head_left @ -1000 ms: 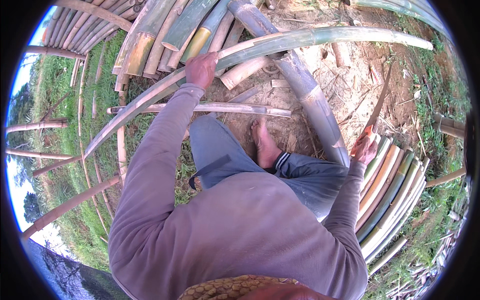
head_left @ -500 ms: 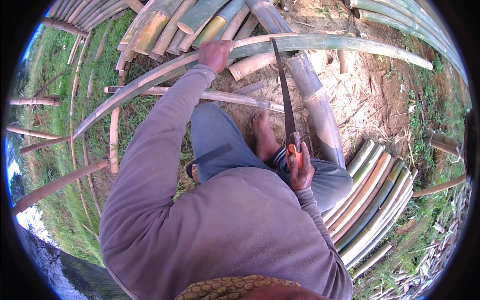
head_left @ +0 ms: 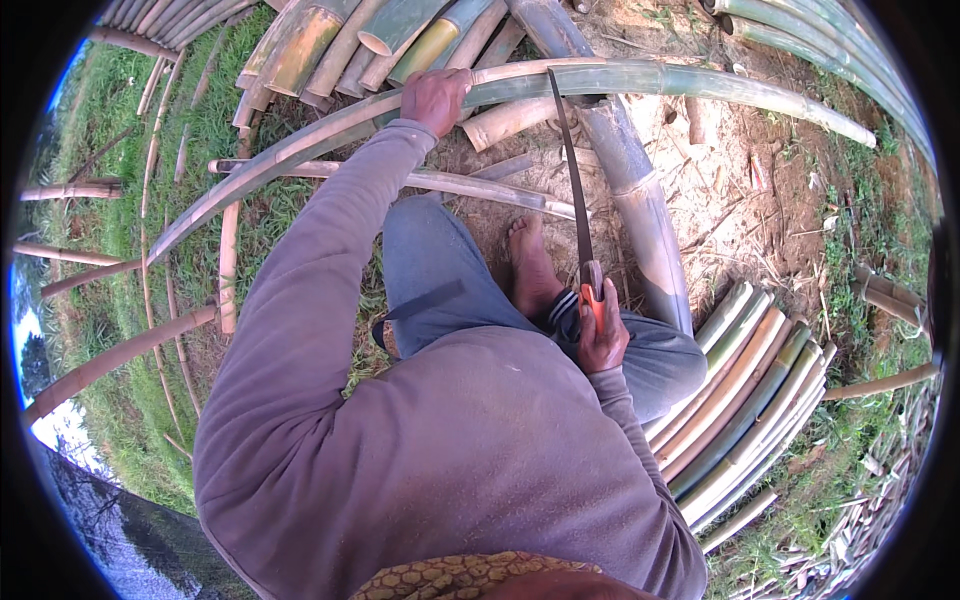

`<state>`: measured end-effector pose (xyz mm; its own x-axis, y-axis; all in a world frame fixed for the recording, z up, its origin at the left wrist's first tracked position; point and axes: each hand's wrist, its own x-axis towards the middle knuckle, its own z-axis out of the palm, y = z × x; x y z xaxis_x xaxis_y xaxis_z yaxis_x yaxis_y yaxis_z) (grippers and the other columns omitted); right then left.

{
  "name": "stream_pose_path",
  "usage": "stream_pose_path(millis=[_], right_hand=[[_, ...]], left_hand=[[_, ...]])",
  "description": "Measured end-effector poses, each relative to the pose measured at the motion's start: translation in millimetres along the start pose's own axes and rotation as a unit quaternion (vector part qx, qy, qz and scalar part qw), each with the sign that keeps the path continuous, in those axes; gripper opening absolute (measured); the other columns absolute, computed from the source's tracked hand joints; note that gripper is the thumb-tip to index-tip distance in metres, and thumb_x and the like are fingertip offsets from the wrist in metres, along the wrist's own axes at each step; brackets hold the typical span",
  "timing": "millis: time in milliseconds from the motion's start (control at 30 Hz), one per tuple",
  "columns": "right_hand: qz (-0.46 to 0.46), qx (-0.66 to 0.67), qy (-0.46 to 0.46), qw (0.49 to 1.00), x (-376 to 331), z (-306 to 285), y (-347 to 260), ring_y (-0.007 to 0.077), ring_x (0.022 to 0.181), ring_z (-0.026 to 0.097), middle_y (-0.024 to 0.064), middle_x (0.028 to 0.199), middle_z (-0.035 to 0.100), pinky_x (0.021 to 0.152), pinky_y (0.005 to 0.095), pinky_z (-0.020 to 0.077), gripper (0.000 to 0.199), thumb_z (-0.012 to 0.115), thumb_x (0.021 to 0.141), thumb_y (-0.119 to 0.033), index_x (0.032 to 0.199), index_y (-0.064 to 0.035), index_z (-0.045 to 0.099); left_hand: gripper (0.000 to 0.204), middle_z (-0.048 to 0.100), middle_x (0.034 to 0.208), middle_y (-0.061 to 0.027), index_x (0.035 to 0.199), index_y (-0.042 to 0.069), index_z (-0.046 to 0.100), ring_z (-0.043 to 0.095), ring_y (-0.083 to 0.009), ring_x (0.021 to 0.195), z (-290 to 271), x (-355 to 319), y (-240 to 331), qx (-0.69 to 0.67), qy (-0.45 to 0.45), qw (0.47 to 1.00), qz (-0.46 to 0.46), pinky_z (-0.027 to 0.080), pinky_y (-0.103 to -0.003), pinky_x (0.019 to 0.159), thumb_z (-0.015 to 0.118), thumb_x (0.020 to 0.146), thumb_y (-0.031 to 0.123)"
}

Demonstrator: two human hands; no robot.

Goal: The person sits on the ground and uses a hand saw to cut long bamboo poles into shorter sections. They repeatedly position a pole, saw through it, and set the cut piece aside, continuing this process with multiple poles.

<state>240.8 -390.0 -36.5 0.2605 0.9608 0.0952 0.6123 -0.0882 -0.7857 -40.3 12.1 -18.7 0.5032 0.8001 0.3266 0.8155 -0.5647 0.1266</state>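
Note:
A long split bamboo pole (head_left: pixel 690 82) lies crosswise in front of me over a thick bamboo log (head_left: pixel 635 185). My left hand (head_left: pixel 437 100) is closed over the pole, left of the log. My right hand (head_left: pixel 603 335) grips the orange handle of a hand saw (head_left: pixel 577 190) beside my right knee. The dark, narrow blade points away from me, and its tip end meets the pole just right of my left hand. How deep the blade sits in the bamboo cannot be made out.
Cut bamboo poles (head_left: pixel 330 50) are stacked at the far left, and more (head_left: pixel 800 45) lie at the far right. Split lengths (head_left: pixel 745 390) lie right of my knee. A thin bamboo piece (head_left: pixel 480 190) crosses the ground near my bare foot (head_left: pixel 533 262). Bamboo scraps (head_left: pixel 850 540) pile up at lower right.
The view has shifted slightly. The saw and my right hand have moved a little way forward, while my left hand keeps its hold on the pole.

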Motion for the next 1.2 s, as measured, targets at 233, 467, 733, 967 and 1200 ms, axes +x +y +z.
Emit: stream_pose_path(millis=[233, 467, 733, 967, 1200], right_hand=[[-0.009, -0.008, 0.015, 1.0, -2.1, 1.9, 1.4, 0.0427, 0.108, 0.077, 0.0287, 0.122, 0.074, 0.089, 0.0456, 0.0608, 0.062, 0.069, 0.103, -0.01, 0.16, 0.002, 0.046], [-0.026, -0.011, 0.025, 0.999, -5.5, 11.0, 12.7, 0.0435, 0.114, 0.075, 0.0295, 0.135, 0.07, 0.092, 0.0472, 0.0607, 0.062, 0.068, 0.103, -0.009, 0.16, 0.002, 0.046], [0.005, -0.02, -0.001, 1.0, -12.5, 7.9, 24.9, 0.0436, 0.116, 0.074, 0.0279, 0.141, 0.067, 0.094, 0.0467, 0.0602, 0.062, 0.068, 0.104, -0.013, 0.159, 0.0027, 0.046], [-0.022, -0.023, 0.009, 0.999, -25.1, -4.7, 23.0, 0.0442, 0.12, 0.073, 0.0287, 0.137, 0.069, 0.099, 0.0467, 0.0594, 0.06, 0.068, 0.104, -0.014, 0.157, 0.0043, 0.047], [0.044, -0.013, 0.198, 0.979, -19.1, -47.6, 3.6, 0.0358, 0.133, 0.064, 0.0277, 0.153, 0.053, 0.102, 0.0429, 0.0589, 0.064, 0.069, 0.108, -0.021, 0.157, 0.0081, 0.042]], left_hand=[[0.008, 0.074, 0.086, -0.0119, 0.093, 0.01, 0.069, 0.073, -0.0347, 0.087, -2.1, 0.9, 0.9, -0.037, 0.04, 0.998, 0.021, 0.053, -0.049, 0.078, 0.066, 0.097, 0.016], [0.01, 0.075, 0.086, -0.0127, 0.091, 0.009, 0.069, 0.073, -0.035, 0.084, -2.2, 0.4, 1.7, -0.029, 0.046, 0.998, 0.025, 0.055, -0.048, 0.076, 0.066, 0.097, 0.017], [0.009, 0.074, 0.086, -0.0125, 0.094, 0.01, 0.07, 0.073, -0.0359, 0.083, -3.9, 4.8, 2.7, -0.023, 0.04, 0.999, 0.017, 0.055, -0.05, 0.075, 0.066, 0.098, 0.018], [0.01, 0.078, 0.096, -0.0099, 0.102, 0.014, 0.074, 0.075, -0.0307, 0.095, -0.1, -4.0, -3.4, -0.045, 0.032, 0.998, -0.008, 0.055, -0.046, 0.084, 0.07, 0.097, 0.021], [0.04, 0.074, 0.129, 0.0, 0.135, 0.02, 0.072, 0.062, -0.0217, 0.13, 9.7, -93.4, 39.1, -0.03, 0.002, 0.999, 0.014, 0.038, -0.048, 0.114, 0.075, 0.097, 0.032]])
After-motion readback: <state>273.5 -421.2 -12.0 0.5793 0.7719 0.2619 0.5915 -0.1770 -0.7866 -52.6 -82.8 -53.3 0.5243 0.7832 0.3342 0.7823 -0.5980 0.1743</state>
